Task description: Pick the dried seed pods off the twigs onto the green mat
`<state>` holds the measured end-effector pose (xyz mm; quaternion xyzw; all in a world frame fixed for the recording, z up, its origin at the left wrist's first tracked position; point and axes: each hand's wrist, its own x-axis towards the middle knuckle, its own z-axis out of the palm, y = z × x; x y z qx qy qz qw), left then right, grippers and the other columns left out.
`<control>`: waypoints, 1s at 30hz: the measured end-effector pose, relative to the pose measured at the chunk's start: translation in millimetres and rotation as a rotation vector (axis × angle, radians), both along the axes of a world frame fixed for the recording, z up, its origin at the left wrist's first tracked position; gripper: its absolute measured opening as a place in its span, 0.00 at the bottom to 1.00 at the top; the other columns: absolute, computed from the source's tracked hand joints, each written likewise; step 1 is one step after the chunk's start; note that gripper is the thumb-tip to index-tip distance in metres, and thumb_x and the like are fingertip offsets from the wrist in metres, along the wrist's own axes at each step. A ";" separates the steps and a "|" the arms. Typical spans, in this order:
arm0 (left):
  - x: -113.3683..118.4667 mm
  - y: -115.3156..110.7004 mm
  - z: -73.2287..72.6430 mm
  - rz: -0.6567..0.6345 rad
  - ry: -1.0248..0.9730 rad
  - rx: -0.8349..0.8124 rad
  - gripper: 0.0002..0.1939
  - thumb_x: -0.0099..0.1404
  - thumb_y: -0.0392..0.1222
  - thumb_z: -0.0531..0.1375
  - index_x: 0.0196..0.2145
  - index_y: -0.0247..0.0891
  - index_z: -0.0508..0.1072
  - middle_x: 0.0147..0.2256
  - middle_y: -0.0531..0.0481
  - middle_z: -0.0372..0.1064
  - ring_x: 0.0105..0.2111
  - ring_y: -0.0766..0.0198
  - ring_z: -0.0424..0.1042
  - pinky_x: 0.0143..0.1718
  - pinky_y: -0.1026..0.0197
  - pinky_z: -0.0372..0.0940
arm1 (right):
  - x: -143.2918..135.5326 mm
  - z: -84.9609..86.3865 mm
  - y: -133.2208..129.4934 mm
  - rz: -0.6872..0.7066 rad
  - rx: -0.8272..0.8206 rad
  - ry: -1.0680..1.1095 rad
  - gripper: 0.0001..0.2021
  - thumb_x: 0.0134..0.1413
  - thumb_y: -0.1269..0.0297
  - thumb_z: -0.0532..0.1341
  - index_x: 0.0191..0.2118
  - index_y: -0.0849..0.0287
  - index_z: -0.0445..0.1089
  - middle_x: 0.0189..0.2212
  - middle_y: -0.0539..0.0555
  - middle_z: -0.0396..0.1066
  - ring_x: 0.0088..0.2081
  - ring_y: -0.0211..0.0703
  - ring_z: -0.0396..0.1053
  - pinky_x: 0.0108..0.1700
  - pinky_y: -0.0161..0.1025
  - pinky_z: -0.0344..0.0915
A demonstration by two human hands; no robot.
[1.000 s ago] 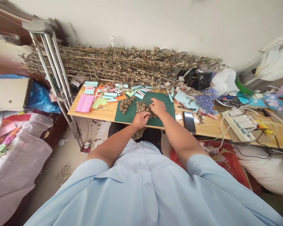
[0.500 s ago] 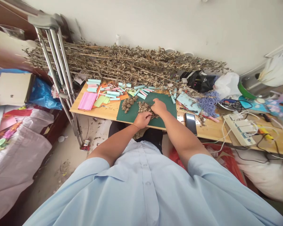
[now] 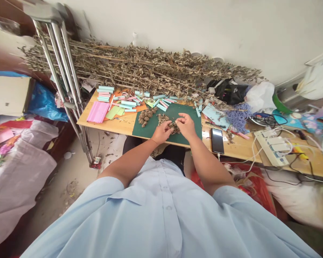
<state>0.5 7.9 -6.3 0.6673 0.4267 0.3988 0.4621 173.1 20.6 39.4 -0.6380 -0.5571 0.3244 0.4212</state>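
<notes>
Both hands meet over a loose pile of crumbled dried leaves (image 3: 163,117) on a dark green cutting mat (image 3: 142,131). My left hand (image 3: 162,133) is at the near side of the pile, its fingers closed on some of the dried leaves. Opposite it, my right hand (image 3: 186,126) pinches dried leaves between thumb and index finger, with the other fingers curled loosely. Both sets of fingertips are close together, and the exact bits between them are partly hidden. Left of the pile sits a cluster of brown rolled leaf balls (image 3: 145,116).
Bundled dried stalks (image 3: 140,68) lie along the wall. Blue and pink paper rolls (image 3: 127,104), a pink paper stack (image 3: 98,111), a phone (image 3: 217,141), purple yarn (image 3: 238,118) and a power strip (image 3: 273,147) share the table. Metal crutches (image 3: 66,71) lean at its left end.
My right hand has turned and drawn its fingertips in toward my left hand, pinching leaves. My left hand has shifted slightly, its fingers now over the pile. The view has tilted a little.
</notes>
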 end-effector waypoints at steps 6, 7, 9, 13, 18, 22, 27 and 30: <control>-0.5 1.5 6.7 -0.077 -0.049 -0.095 0.14 0.70 0.44 0.57 0.50 0.36 0.74 0.30 0.52 0.76 0.20 0.69 0.71 0.23 0.65 0.66 | -18.9 -14.6 -14.0 0.069 -0.012 0.084 0.26 0.54 0.53 0.60 0.57 0.55 0.61 0.37 0.52 0.76 0.36 0.44 0.74 0.42 0.45 0.73; -0.8 1.3 8.4 -0.072 -0.053 -0.103 0.12 0.71 0.44 0.57 0.46 0.36 0.75 0.30 0.52 0.76 0.20 0.69 0.71 0.23 0.66 0.65 | -20.7 -16.6 -15.0 0.073 -0.021 0.089 0.26 0.54 0.52 0.60 0.57 0.55 0.61 0.38 0.53 0.75 0.35 0.44 0.74 0.41 0.45 0.73; -1.7 0.7 11.9 -0.055 -0.055 -0.111 0.10 0.71 0.44 0.56 0.40 0.36 0.75 0.30 0.52 0.75 0.20 0.70 0.71 0.23 0.66 0.64 | -22.4 -19.3 -16.2 0.071 -0.027 0.097 0.26 0.55 0.51 0.59 0.57 0.55 0.61 0.38 0.53 0.75 0.36 0.44 0.74 0.41 0.45 0.73; -3.3 -1.7 18.7 -0.043 -0.048 -0.105 0.12 0.71 0.44 0.56 0.34 0.36 0.73 0.28 0.53 0.74 0.19 0.71 0.70 0.23 0.67 0.64 | -19.8 -20.7 -17.1 0.046 0.002 0.108 0.25 0.55 0.51 0.60 0.56 0.56 0.62 0.39 0.54 0.75 0.39 0.45 0.75 0.44 0.45 0.73; -4.5 -3.1 24.8 -0.054 -0.055 -0.101 0.13 0.71 0.44 0.57 0.31 0.36 0.72 0.25 0.53 0.73 0.19 0.70 0.69 0.23 0.66 0.63 | -13.8 -18.6 -19.2 0.041 -0.010 0.093 0.26 0.57 0.49 0.60 0.58 0.55 0.64 0.43 0.57 0.77 0.45 0.48 0.75 0.49 0.48 0.73; -4.7 -2.4 25.0 -0.068 -0.036 -0.113 0.11 0.70 0.43 0.57 0.33 0.36 0.73 0.27 0.52 0.74 0.20 0.69 0.71 0.26 0.65 0.65 | -13.5 -16.4 -20.8 0.077 -0.016 0.132 0.26 0.55 0.49 0.63 0.56 0.57 0.66 0.42 0.57 0.78 0.44 0.48 0.76 0.52 0.50 0.73; -4.5 -1.9 21.1 -0.080 -0.025 -0.094 0.10 0.70 0.41 0.56 0.32 0.36 0.73 0.28 0.52 0.74 0.20 0.69 0.71 0.25 0.65 0.65 | -16.3 -11.7 -20.6 0.093 0.021 0.169 0.25 0.53 0.52 0.65 0.54 0.58 0.68 0.39 0.55 0.77 0.40 0.46 0.75 0.47 0.46 0.73; -4.5 -1.7 19.5 -0.081 -0.029 -0.091 0.09 0.69 0.41 0.57 0.32 0.36 0.73 0.27 0.53 0.74 0.20 0.70 0.72 0.25 0.66 0.65 | -16.6 -8.9 -20.1 0.077 0.036 0.151 0.23 0.52 0.55 0.65 0.52 0.57 0.70 0.34 0.52 0.77 0.35 0.42 0.73 0.42 0.43 0.72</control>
